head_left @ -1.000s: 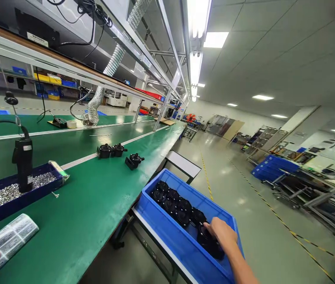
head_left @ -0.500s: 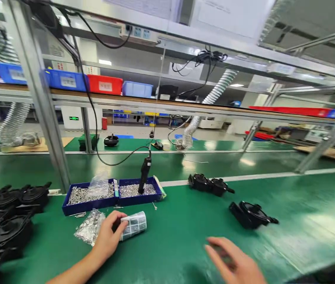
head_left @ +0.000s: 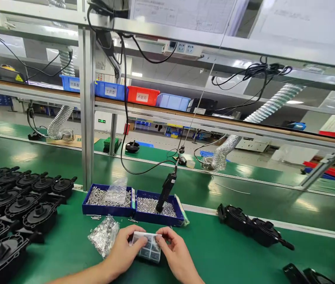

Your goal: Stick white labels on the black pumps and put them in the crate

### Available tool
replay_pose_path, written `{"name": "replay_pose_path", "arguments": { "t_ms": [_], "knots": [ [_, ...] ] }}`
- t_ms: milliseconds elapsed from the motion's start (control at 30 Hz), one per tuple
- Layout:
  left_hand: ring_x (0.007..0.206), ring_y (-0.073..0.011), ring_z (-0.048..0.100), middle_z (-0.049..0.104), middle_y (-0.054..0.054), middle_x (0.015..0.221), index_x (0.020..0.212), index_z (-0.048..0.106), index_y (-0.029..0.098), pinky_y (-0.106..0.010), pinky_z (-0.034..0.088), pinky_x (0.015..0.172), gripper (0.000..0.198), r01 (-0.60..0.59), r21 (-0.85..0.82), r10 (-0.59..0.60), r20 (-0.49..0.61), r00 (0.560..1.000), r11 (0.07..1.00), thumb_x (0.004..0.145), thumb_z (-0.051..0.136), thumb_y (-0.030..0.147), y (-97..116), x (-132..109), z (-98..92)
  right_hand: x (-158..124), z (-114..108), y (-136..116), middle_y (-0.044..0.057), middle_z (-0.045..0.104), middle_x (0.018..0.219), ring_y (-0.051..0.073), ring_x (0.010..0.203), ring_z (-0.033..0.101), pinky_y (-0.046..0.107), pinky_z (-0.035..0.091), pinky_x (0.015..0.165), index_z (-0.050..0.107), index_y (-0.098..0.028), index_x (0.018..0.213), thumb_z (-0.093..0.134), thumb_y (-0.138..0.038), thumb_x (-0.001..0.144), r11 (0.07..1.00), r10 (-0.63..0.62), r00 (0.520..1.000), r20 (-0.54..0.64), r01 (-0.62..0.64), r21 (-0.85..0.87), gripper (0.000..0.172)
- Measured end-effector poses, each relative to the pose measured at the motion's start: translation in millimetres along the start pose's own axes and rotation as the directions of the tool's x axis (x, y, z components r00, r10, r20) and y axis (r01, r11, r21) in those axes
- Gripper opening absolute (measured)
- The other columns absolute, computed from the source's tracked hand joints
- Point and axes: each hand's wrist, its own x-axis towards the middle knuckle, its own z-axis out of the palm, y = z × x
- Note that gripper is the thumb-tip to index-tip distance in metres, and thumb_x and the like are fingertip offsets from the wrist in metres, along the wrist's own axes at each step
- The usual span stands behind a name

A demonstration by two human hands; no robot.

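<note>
A small clear plastic box with a grid of compartments (head_left: pixel 148 252) is held low over the green bench, between my two hands. My left hand (head_left: pixel 127 246) grips its left side, the thumb lying on the top. On the right side, my right hand (head_left: pixel 174 252) has its thumb and fingers closed at the upper corner. What lies in the compartments looks dark and I cannot make it out. Beside my left hand is a clear bag of small metal washers or nuts (head_left: pixel 105 234). Behind the hands stand a blue tray of screws (head_left: pixel 108 212) and a blue tray of small metal parts (head_left: pixel 159 219).
A black electric screwdriver (head_left: pixel 166 189) hangs on a cord, its tip down at the right tray. Rows of black housings (head_left: pixel 38 217) fill the left of the bench. More black housings (head_left: pixel 251 225) lie to the right. A metal post (head_left: pixel 87 110) rises behind the left tray.
My right hand has come in from the right and taken hold of the box, which my left hand was holding alone. The box has turned. The view has swung to the left.
</note>
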Motion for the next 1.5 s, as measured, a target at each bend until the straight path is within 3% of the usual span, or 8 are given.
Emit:
{"name": "replay_pose_path", "arguments": {
  "t_ms": [267,433,633,800,967,1100,1200,1500],
  "knots": [
    [0.067,-0.0179,0.057,0.064,-0.001,0.069,0.074,0.069,0.018,-0.026,0.042,0.063,0.035,0.067,-0.085,-0.073,-0.065,0.995,0.994,0.087,0.073,0.050,5,0,-2.6,-5,9,0,0.002,0.058,0.075,0.021,0.069,0.054,0.030,0.043,0.064,0.055,-0.023,0.075,0.045,-0.055,0.108,0.989,-0.098,0.994,-0.045,0.092,-0.118,0.047],
    [0.067,-0.0178,0.057,0.063,-0.001,0.068,0.073,0.069,0.018,-0.026,0.041,0.062,0.034,0.076,-0.078,-0.082,-0.081,0.993,0.994,0.086,0.072,0.049,3,0,-3.2,-5,5,-4,0.003,0.070,0.088,0.022,0.076,0.065,0.028,0.052,0.067,0.072,-0.024,0.101,0.060,-0.043,0.105,0.986,-0.155,0.984,-0.087,0.148,-0.082,0.023],
    [0.064,-0.0171,0.055,0.061,0.000,0.064,0.071,0.068,0.018,-0.026,0.038,0.060,0.033,0.111,-0.028,-0.113,-0.068,0.991,0.993,0.087,0.069,0.047,5,0,-2.6,-6,-5,-16,0.006,0.068,0.106,0.026,0.096,0.065,0.038,0.054,0.084,0.074,-0.031,0.112,0.063,-0.016,0.101,0.823,-0.533,0.841,-0.095,0.489,-0.290,0.022],
    [0.066,-0.0176,0.056,0.063,-0.001,0.065,0.067,0.070,0.018,-0.027,0.038,0.062,0.029,0.063,0.039,-0.062,-0.029,0.998,0.997,0.085,0.071,0.039,7,-3,0.3,-7,2,-16,0.001,0.072,0.103,0.026,0.100,0.068,0.043,0.052,0.098,0.046,-0.033,0.147,0.063,-0.019,0.101,0.939,-0.317,0.943,-0.100,0.297,-0.174,0.052],
    [0.085,-0.0217,0.067,0.074,-0.005,0.093,0.110,0.072,0.019,-0.030,0.051,0.077,0.033,0.101,-0.210,-0.094,0.042,0.995,0.972,0.081,0.076,0.034,4,-1,0.7,-8,1,-8,0.002,0.073,0.100,0.027,0.101,0.067,0.046,0.050,0.098,0.046,-0.031,0.147,0.058,-0.018,0.104,0.880,-0.431,0.890,-0.151,0.378,-0.287,0.046],
    [0.073,-0.0190,0.062,0.070,-0.003,0.077,0.085,0.073,0.018,-0.027,0.046,0.066,0.029,0.083,-0.112,-0.086,-0.022,0.996,0.990,0.093,0.065,0.044,3,2,-0.7,-13,2,-7,0.002,0.075,0.100,0.027,0.099,0.069,0.050,0.051,0.101,0.046,-0.031,0.146,0.061,-0.019,0.103,0.878,-0.467,0.856,-0.224,0.418,-0.232,0.047],
    [0.064,-0.0160,0.054,0.064,0.000,0.066,0.072,0.069,0.018,-0.026,0.038,0.060,0.037,0.049,-0.020,-0.051,-0.074,0.996,0.999,0.094,0.064,0.047,5,0,-1.6,-18,10,-12,0.009,0.067,0.131,0.032,0.120,0.064,0.056,0.051,0.106,0.039,-0.031,0.152,0.065,-0.027,0.101,0.937,-0.338,0.898,-0.282,0.292,-0.193,0.058],
    [0.061,-0.0145,0.057,0.066,0.000,0.063,0.068,0.073,0.019,-0.027,0.036,0.062,0.033,-0.142,0.179,0.155,-0.059,0.986,0.974,0.095,0.065,0.036,8,-4,-0.6,-20,19,-31,0.011,0.046,0.151,0.031,0.128,0.059,0.043,0.066,0.091,0.039,-0.035,0.155,0.058,-0.026,0.103,0.963,-0.262,0.952,-0.161,0.269,0.023,0.056]
  ]
}}
